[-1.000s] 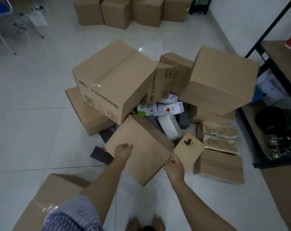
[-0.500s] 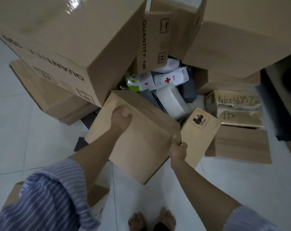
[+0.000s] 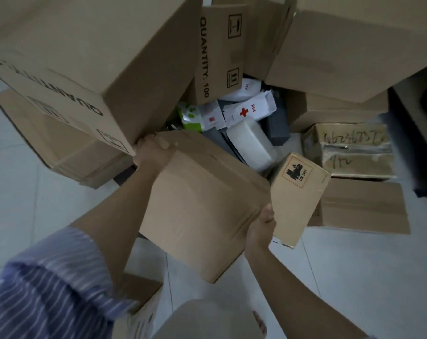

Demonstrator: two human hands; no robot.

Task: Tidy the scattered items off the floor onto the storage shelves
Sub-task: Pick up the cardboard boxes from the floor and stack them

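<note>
Both grips, left hand (image 3: 150, 152) and right hand (image 3: 261, 225), clenched the plain box's (image 3: 202, 206) opposite edges, lifted closer than before; bare floor (image 3: 354, 277) right of them

Your support surface is the pale tiled floor (image 3: 354, 277). At your 10 o'clock a flat carton (image 3: 60, 143) lies on it beneath a larger box. At 12 o'clock white first-aid packs (image 3: 249, 111), a white case (image 3: 251, 143) and a grey box (image 3: 277, 128) lie heaped on it between the cartons. At 2 o'clock sit a taped box (image 3: 349, 152) with handwritten digits and, nearer you, a plain box (image 3: 364, 206). At 7 o'clock another carton (image 3: 139, 304) rests by your sleeve.
</note>
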